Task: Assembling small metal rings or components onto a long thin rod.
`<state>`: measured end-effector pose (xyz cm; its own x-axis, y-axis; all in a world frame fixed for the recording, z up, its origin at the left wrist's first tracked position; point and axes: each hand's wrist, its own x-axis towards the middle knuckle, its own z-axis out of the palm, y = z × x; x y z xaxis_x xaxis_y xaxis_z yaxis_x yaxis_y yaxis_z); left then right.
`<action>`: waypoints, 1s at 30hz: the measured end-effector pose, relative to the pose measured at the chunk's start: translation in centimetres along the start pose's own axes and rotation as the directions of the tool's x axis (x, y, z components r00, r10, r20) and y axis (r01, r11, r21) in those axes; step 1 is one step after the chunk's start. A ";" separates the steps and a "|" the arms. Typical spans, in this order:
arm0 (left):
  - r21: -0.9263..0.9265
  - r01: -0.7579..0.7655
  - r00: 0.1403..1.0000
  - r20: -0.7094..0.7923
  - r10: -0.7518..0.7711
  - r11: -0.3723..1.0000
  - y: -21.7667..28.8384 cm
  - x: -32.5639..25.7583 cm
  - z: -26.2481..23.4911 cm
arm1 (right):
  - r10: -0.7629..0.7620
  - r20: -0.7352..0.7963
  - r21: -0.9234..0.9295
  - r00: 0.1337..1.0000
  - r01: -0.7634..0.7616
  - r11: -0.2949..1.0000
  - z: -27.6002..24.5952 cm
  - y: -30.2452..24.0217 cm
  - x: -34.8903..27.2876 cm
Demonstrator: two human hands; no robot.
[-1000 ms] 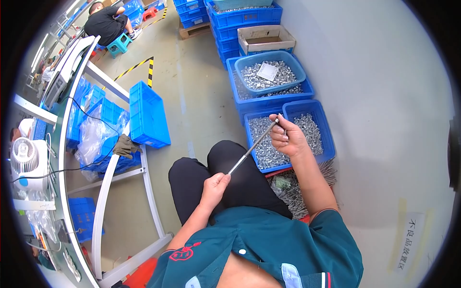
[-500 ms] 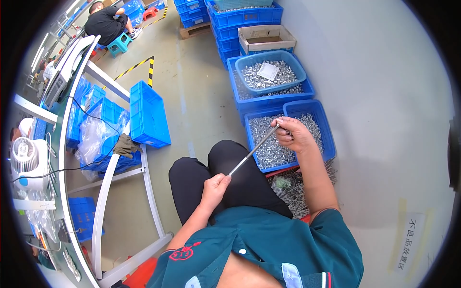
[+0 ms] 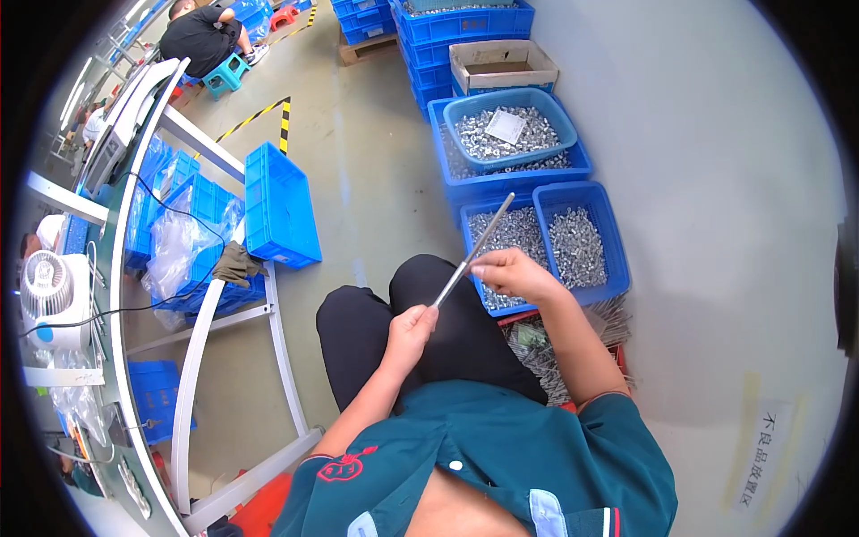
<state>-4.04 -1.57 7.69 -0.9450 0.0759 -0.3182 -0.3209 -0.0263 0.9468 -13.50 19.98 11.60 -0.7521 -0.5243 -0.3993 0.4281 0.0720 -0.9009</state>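
Note:
A slim metal rod (image 3: pixel 488 231) slants over my knees, its far end pointing up and to the right. Its near part is brighter than its far part. My left hand (image 3: pixel 412 336) is closed around the near end. Partway along the rod, my right hand (image 3: pixel 517 273) pinches at it with thumb and fingertips; whether a small part is also between those fingers I cannot make out. Beyond the right hand are two blue bins of small metal fittings, the left bin (image 3: pixel 479 309) partly behind the hand and the right bin (image 3: pixel 617 259) beside it.
Many thin metal rods (image 3: pixel 541 362) lie beside my right thigh. Further off stand a light-blue basin (image 3: pixel 568 134) of fittings and stacked blue crates (image 3: pixel 470 25). A workbench frame (image 3: pixel 192 376) and an upright blue crate (image 3: pixel 284 210) are at left. A person (image 3: pixel 199 40) sits far back.
My right hand has come down and left from the rod's far end to its middle, leaving that end bare. The left hand keeps its hold and is slightly higher.

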 end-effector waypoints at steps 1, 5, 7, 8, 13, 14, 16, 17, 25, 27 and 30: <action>-0.001 0.005 1.000 -0.002 -0.005 1.000 0.1 0.1 -0.1 | 0.039 0.028 0.067 0.999 -0.040 0.997 -0.3 0.2 0.1; -0.046 0.016 1.000 0.017 -0.016 0.999 0.3 0.1 0.2 | 0.097 -0.014 0.818 0.995 -0.044 0.574 -4.6 5.1 2.4; -0.063 0.039 0.999 0.017 -0.038 0.997 0.1 0.0 0.0 | 0.419 -0.249 0.794 0.873 -0.064 0.605 -4.8 6.9 3.6; -0.062 0.049 0.999 0.017 -0.048 0.997 0.1 -0.2 -0.1 | 0.460 -0.244 0.781 0.854 -0.108 0.614 -5.8 8.5 4.1; -0.030 0.030 1.000 0.005 -0.030 0.999 0.0 -0.4 -0.4 | 0.285 -0.122 0.855 0.951 -0.045 0.516 -6.5 9.1 3.6; -0.030 0.028 1.000 0.004 -0.028 0.999 -0.2 -0.4 -0.5 | 0.200 -0.079 0.860 0.977 -0.034 0.510 -6.5 8.6 3.5; 0.015 0.025 1.000 -0.014 -0.024 1.000 -0.7 -0.4 -0.8 | 0.201 -0.107 0.844 0.974 -0.018 0.537 -6.2 7.7 3.2; 0.014 0.022 1.000 -0.010 -0.022 1.000 -0.9 -0.4 -0.8 | 0.151 -0.083 0.853 0.985 -0.008 0.521 -6.2 7.5 2.9; 0.129 -0.032 0.999 -0.017 0.034 0.991 -0.8 -0.9 -0.6 | -0.047 0.027 0.935 0.999 -0.009 0.354 -6.1 5.1 1.8; 0.150 -0.050 0.999 -0.006 0.051 0.987 -1.3 -1.0 -0.8 | -0.051 0.027 0.943 0.998 -0.009 0.334 -5.8 4.1 1.7; 0.187 -0.062 0.998 0.003 0.062 0.980 -1.5 -1.1 -0.8 | -0.067 0.018 0.951 0.998 0.004 0.309 -5.2 2.3 1.5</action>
<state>-2.52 -2.44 6.56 -0.9630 0.0768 -0.2584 -0.2444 0.1555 0.9571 -16.21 23.76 8.09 -0.7700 -0.5428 -0.3353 0.6058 -0.7869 -0.1175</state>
